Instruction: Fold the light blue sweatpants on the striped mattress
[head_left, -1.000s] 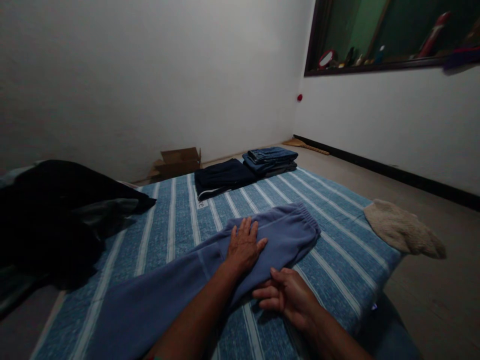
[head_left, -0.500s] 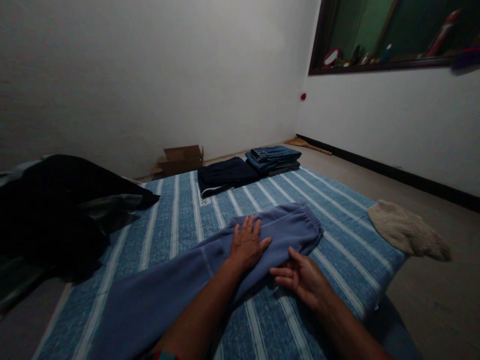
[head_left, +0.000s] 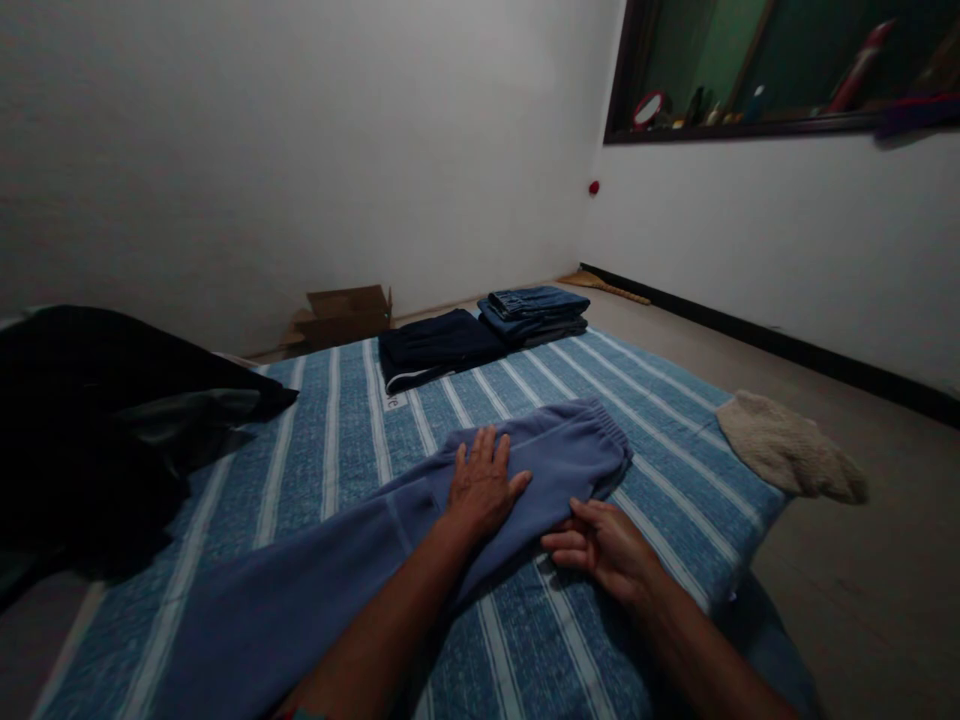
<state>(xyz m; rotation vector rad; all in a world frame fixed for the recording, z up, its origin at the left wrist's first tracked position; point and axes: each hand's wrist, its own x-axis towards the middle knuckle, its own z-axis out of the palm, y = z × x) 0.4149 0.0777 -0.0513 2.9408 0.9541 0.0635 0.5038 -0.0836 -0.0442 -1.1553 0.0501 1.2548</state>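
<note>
Purple-blue sweatpants [head_left: 315, 580] lie stretched across a blue striped mattress [head_left: 675, 450], waistband toward the far right. My left hand [head_left: 481, 482] rests flat on the upper part of the pants, fingers spread. My right hand [head_left: 604, 545] sits at the near edge of the pants by the waistband, its fingers curled against the cloth edge; whether it grips the fabric is unclear.
Folded dark navy clothes [head_left: 439, 345] and folded jeans [head_left: 534, 310] lie at the mattress's far end. A black heap of clothing [head_left: 97, 410] covers the left side. A beige cloth [head_left: 787, 455] lies at the right corner. A cardboard box [head_left: 341, 312] stands by the wall.
My right hand has moved forward along the pants' near edge toward the waistband. My left hand has stayed flat on the pants.
</note>
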